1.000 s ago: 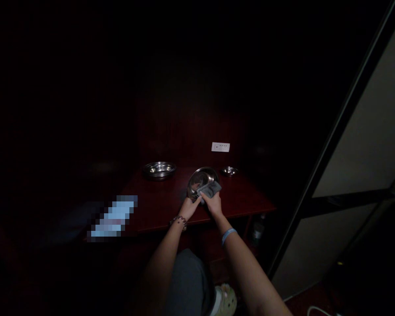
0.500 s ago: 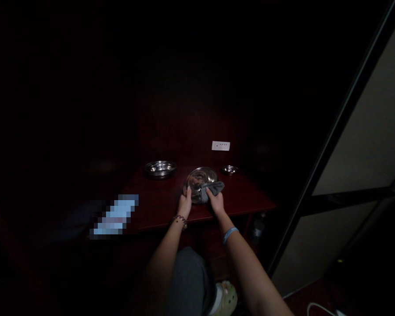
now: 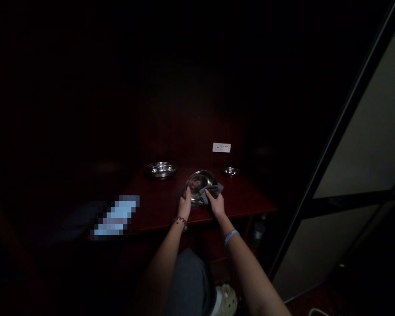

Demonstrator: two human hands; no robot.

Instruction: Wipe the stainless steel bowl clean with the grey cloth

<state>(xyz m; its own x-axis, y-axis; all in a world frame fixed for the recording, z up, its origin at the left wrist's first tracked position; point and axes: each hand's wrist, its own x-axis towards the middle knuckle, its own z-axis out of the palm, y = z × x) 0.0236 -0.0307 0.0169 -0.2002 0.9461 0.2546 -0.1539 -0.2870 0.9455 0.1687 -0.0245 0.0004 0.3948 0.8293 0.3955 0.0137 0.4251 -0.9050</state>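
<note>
A shiny round metal dish (image 3: 200, 179) is held tilted over the dark red tabletop, its hollow side facing me. My left hand (image 3: 184, 204) grips its left rim, thumb on the inner side. Pressed against the lower right of the dish is a grey cloth (image 3: 213, 190), bunched under the thumb of my right hand (image 3: 216, 204). The fingers of both hands are hidden behind the dish and cloth. Back left on the tabletop stand metal dishes (image 3: 161, 170) that look stacked. A smaller metal bowl (image 3: 230, 171) sits at the back right.
The dark red table (image 3: 246, 199) has its front edge close to my forearms. A white power socket (image 3: 221, 148) is on the back wall. Below the table at right stands a bottle (image 3: 258, 230). A blurred-out bright patch (image 3: 116, 217) lies at left. A framed panel (image 3: 358, 158) rises at right.
The dish has tipped slightly and the cloth has shifted and crumpled on its lower right side. My hands keep their grips. The whole view has moved a little.
</note>
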